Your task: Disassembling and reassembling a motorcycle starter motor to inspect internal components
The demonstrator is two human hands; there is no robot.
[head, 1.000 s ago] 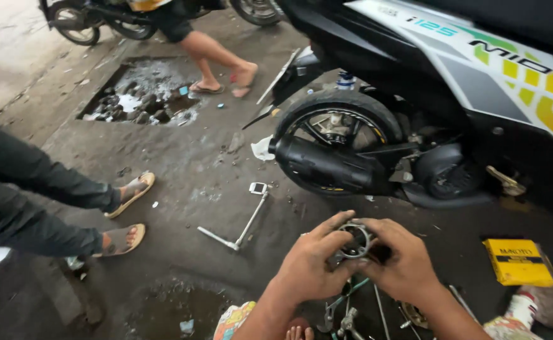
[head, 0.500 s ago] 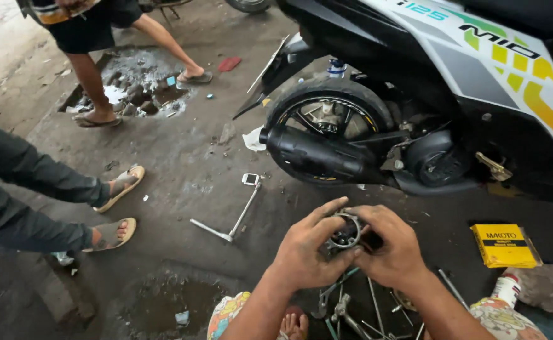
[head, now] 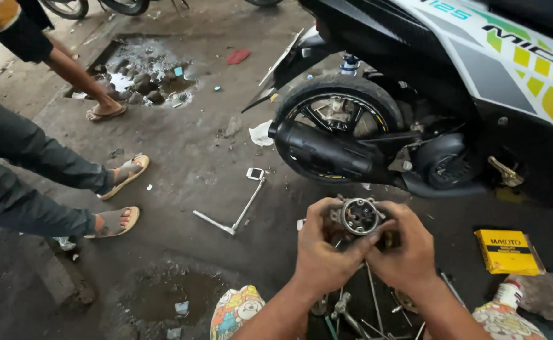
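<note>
Both of my hands hold a small round metal engine part with a dark bore, raised in front of me. My left hand wraps its left side, thumb pressed against the rim. My right hand grips the right side from behind. Below the hands, several thin metal tools lie on the ground between my knees. A scooter's rear wheel and black exhaust stand just beyond the part.
An L-shaped socket wrench lies on the concrete to the left. A yellow box and a grey rag sit at right. A seated person's sandalled feet reach in from the left; another person stands by a rubble-filled hole.
The view has drifted, so the scooter and floor sit a little differently. The standing person has stepped left past the hole. My hands keep hold of the metal part, fingers shifted slightly.
</note>
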